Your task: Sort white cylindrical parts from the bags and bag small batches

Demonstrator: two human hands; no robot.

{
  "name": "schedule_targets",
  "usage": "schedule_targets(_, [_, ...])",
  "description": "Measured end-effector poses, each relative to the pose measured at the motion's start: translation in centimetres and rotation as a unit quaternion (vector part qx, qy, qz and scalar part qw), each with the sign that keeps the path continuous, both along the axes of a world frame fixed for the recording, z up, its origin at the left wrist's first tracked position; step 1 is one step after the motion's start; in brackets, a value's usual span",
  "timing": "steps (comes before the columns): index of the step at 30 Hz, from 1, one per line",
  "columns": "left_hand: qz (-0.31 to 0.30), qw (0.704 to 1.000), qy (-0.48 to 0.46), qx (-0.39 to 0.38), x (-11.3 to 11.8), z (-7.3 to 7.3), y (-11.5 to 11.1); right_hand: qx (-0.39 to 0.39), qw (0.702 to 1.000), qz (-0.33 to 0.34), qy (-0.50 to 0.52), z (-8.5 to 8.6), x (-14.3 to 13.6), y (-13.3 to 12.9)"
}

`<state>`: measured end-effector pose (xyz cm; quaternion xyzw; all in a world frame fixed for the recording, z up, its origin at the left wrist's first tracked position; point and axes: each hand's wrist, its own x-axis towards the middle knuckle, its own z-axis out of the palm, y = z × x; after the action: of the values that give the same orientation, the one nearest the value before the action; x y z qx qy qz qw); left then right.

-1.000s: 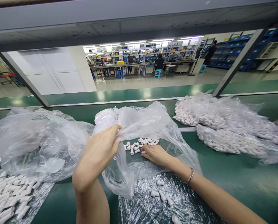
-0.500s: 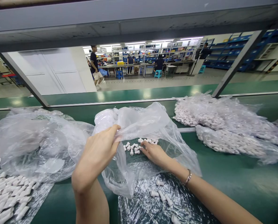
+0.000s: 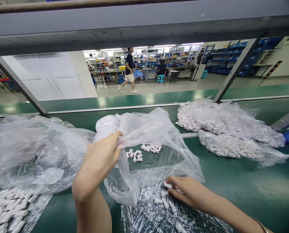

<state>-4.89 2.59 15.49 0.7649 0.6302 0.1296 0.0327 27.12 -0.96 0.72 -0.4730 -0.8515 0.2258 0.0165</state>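
My left hand (image 3: 102, 158) pinches the upper edge of a clear plastic bag (image 3: 146, 129), and the bag's mouth stands open towards me. Inside the bag lie small white fittings (image 3: 151, 148) in two loose groups. My right hand (image 3: 185, 191) is just in front of the bag's mouth, over clear plastic film (image 3: 146, 215). Its thumb and fingertips are closed around a white fitting (image 3: 168, 185). Several more white fittings (image 3: 165, 203) lie on the film beside and below these fingers.
Plastic bags full of white fittings (image 3: 217, 119) lie at the right. At the left are a large crumpled bag (image 3: 37, 149) and a pile of white fittings (image 3: 8, 207). A metal frame post (image 3: 236, 69) rises behind. Beyond, a person (image 3: 129, 69) walks past workbenches.
My right hand has come out of the bag, down and to the right, and now grips a fitting over the film. My left hand still holds the bag. The walking person has moved right.
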Motion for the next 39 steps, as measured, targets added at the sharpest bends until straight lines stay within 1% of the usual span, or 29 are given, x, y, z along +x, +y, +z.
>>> schedule_targets(2, [-0.002,1.000,0.000,0.003,0.2,0.0,0.0,0.123,0.992,-0.002,-0.020,-3.0,0.4,0.2])
schedule_targets(3, [-0.003,1.000,0.000,0.003,0.2,0.1,0.0,0.190,0.981,0.007,-0.030,-4.3,0.4,0.4])
schedule_targets(4, [-0.004,1.000,0.000,0.002,0.3,0.1,0.1,0.251,0.967,0.018,-0.039,-5.2,0.4,0.6])
schedule_targets(6, [-0.006,1.000,-0.003,-0.001,0.3,0.0,0.1,0.346,0.936,0.037,-0.056,-6.2,0.3,1.0])
schedule_targets(7, [-0.006,1.000,-0.004,-0.001,0.3,0.0,0.1,0.374,0.924,0.043,-0.060,-6.2,0.3,1.0])
schedule_targets(9, [-0.005,1.000,-0.006,0.001,0.2,-0.1,0.2,0.401,0.913,0.048,-0.057,-5.8,0.3,0.9])
schedule_targets(12, [-0.003,1.000,-0.007,0.004,0.0,-0.1,0.2,0.407,0.912,0.055,-0.027,-4.6,0.7,0.5])
schedule_targets(14, [-0.006,1.000,-0.008,0.004,0.1,-0.1,0.2,0.405,0.913,0.040,-0.002,-3.7,0.8,0.8])
schedule_targets(16, [-0.010,1.000,-0.009,0.005,0.2,0.0,0.2,0.383,0.924,-0.007,0.011,-2.7,0.6,1.9])
schedule_targets(18, [-0.015,1.000,-0.008,0.008,0.3,0.0,0.1,0.328,0.942,-0.066,0.004,-1.8,-0.1,3.8])
schedule_targets(20, [-0.017,1.000,-0.009,0.009,0.4,0.0,0.0,0.262,0.959,-0.105,-0.016,-1.1,-1.2,6.1])
schedule_targets(23, [-0.015,1.000,-0.011,0.007,0.2,-0.2,0.0,0.197,0.972,-0.123,-0.040,-1.2,-2.7,9.2])
schedule_targets(26, [-0.006,1.000,-0.009,0.001,-0.1,-0.2,0.1,0.172,0.976,-0.130,-0.036,-2.2,-3.3,10.8])
schedule_targets(28, [-0.003,1.000,-0.006,0.001,-0.1,-0.1,0.2,0.162,0.975,-0.148,-0.025,-2.7,-3.1,11.0])
schedule_targets(30, [-0.007,1.000,-0.004,0.003,0.0,0.0,0.4,0.128,0.974,-0.185,-0.002,-2.7,-2.5,11.0])
schedule_targets(31, [-0.008,1.000,-0.003,0.003,0.1,0.0,0.4,0.093,0.973,-0.211,0.026,-2.6,-2.1,10.9])
schedule_targets(33, [-0.010,1.000,-0.001,0.004,0.2,0.0,0.5,-0.004,0.959,-0.253,0.131,-2.3,-1.5,10.9])
schedule_targets(35, [-0.011,1.000,0.003,0.004,0.2,0.0,0.5,-0.088,0.931,-0.262,0.240,-2.2,-1.2,11.0])
schedule_targets(36, [-0.011,1.000,0.004,0.005,0.2,0.0,0.4,-0.112,0.920,-0.255,0.276,-2.1,-1.3,11.0])
schedule_targets(37, [-0.011,1.000,0.005,0.005,0.2,0.0,0.4,-0.126,0.914,-0.251,0.293,-2.0,-1.4,11.1])
schedule_targets(39, [-0.009,1.000,0.005,0.005,0.1,0.0,0.4,-0.118,0.917,-0.255,0.284,-1.8,-2.0,10.9])
